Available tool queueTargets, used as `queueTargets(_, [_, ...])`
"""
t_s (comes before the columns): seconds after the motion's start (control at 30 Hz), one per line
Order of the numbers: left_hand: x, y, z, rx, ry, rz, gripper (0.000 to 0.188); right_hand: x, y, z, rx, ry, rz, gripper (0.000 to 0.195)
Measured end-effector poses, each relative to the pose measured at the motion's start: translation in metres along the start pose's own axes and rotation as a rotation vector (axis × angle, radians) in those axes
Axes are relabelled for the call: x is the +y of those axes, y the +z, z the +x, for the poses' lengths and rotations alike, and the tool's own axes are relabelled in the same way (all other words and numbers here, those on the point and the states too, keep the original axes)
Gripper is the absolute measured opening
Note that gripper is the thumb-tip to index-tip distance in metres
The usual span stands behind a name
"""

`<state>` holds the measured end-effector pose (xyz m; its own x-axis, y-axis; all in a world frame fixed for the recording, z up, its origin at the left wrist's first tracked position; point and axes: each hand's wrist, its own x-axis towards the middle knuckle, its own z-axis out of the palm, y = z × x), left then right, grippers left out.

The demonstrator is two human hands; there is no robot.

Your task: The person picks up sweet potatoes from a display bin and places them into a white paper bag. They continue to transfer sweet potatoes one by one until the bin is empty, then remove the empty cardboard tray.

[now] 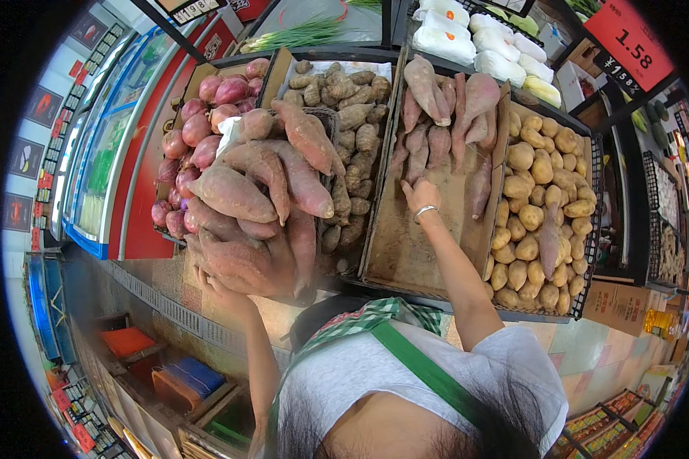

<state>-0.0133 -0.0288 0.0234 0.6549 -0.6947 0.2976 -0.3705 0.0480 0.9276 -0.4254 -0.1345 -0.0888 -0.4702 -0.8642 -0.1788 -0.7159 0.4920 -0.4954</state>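
Observation:
In the head view, my right hand (422,195) reaches into a cardboard-lined bin (405,252). Its fingers are closed about the near end of a reddish sweet potato (418,150); the fingertips are partly hidden. More sweet potatoes (428,92) lie at the bin's far end, and a single slim one (482,189) rests along its right side. To the left rises a high heap of large sweet potatoes (232,194), with a black basket rim (332,123) showing at its right. My left hand (221,294) touches the heap's lower near side; its grip is mostly hidden.
Red onions (198,129) lie left of the heap, taro roots (359,143) behind it. Potatoes (531,218) fill the right bin, with one sweet potato (549,244) on top. Wrapped vegetables (445,37) and scallions (293,34) lie beyond. A freezer (112,132) stands left, a carton (620,307) right.

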Motion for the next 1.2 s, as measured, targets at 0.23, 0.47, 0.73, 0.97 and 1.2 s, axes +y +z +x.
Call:
queueTargets(0.23, [-0.010,-0.006,0.004,-0.019,0.019,0.054,0.052,-0.001,-0.020,0.005,-0.242,0.293,0.489,0.043])
queueTargets(0.47, [0.002,0.002,-0.001,0.009,0.053,0.038,0.052,0.029,-0.023,0.006,-0.484,0.477,1.617,0.043])
queueTargets(0.73, [-0.010,-0.009,0.002,0.003,0.081,0.132,0.053,0.023,-0.045,-0.044,0.377,-0.056,0.485,0.048])
queueTargets(0.97, [-0.007,-0.002,0.004,-0.054,0.090,0.045,0.053,0.052,-0.045,-0.066,0.153,-0.059,0.259,0.043])
queueTargets(1.2, [-0.009,-0.002,-0.001,-0.015,0.090,-0.034,0.053,0.024,-0.077,-0.090,0.260,-0.259,0.551,0.042])
